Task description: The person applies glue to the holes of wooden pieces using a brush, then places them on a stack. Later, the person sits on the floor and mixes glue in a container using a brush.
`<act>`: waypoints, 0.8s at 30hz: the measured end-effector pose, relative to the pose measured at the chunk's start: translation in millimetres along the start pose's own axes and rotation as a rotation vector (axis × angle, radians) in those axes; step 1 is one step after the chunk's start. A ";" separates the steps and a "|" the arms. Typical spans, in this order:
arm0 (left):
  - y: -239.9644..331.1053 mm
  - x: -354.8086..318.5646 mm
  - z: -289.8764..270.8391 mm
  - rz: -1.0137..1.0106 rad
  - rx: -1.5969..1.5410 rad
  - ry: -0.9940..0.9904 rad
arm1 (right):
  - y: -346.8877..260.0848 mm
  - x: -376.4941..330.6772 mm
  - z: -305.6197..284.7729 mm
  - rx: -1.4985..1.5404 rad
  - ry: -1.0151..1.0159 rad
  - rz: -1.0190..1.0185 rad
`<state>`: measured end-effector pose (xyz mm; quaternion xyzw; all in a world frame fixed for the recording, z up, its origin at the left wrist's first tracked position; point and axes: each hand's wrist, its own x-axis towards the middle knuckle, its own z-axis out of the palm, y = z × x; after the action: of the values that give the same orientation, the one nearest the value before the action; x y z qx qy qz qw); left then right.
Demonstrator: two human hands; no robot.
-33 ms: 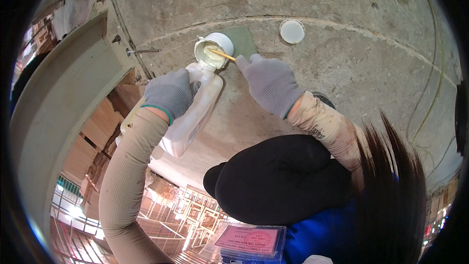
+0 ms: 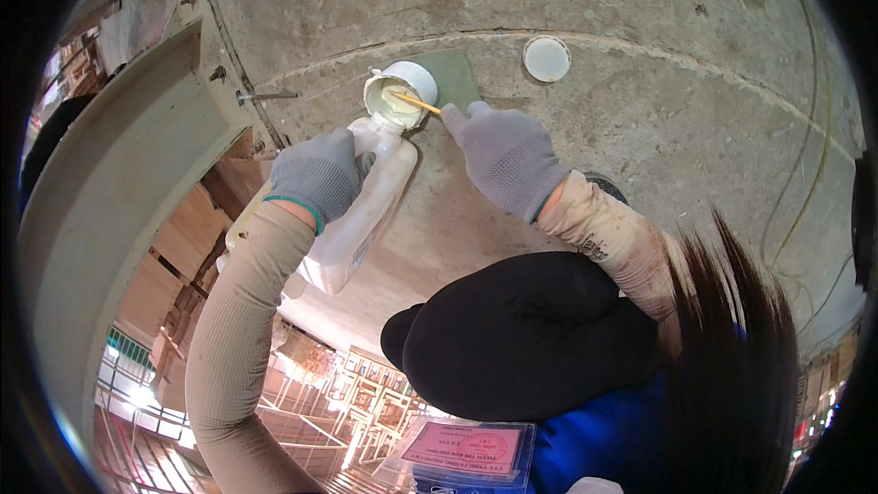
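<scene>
My left hand (image 2: 317, 176), in a grey knit glove, grips the handle of a whitish translucent plastic jug (image 2: 384, 185). The jug is tilted, its neck up against the rim of a small white tub (image 2: 420, 80). Inside the tub is pale cream-coloured stuff (image 2: 391, 99). Between the gloved fingers of my right hand (image 2: 508, 157) is a thin yellowish stick (image 2: 416, 102), its far end inside the tub. The jug's mouth is partly hidden at the tub's rim, so I cannot tell whether liquid is running out.
A round white lid (image 2: 547, 59) lies on the concrete surface (image 2: 640, 119) right of the tub. Under the tub sits a grey-green square sheet (image 2: 459, 76). A metal beam (image 2: 119, 174) with bolts stands at left. A black cloth item (image 2: 530, 338) and dark hair (image 2: 736, 375) block the lower view.
</scene>
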<state>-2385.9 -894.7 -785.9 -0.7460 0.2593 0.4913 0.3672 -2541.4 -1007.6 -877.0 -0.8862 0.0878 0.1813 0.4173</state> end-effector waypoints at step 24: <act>3.3 4.5 -5.6 -0.011 0.039 -0.044 | 3.4 1.0 1.2 0.000 -0.021 -0.005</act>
<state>-2383.6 -901.3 -789.7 -0.7290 0.2565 0.5005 0.3902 -2541.8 -1008.8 -880.6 -0.8844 0.0814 0.1895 0.4188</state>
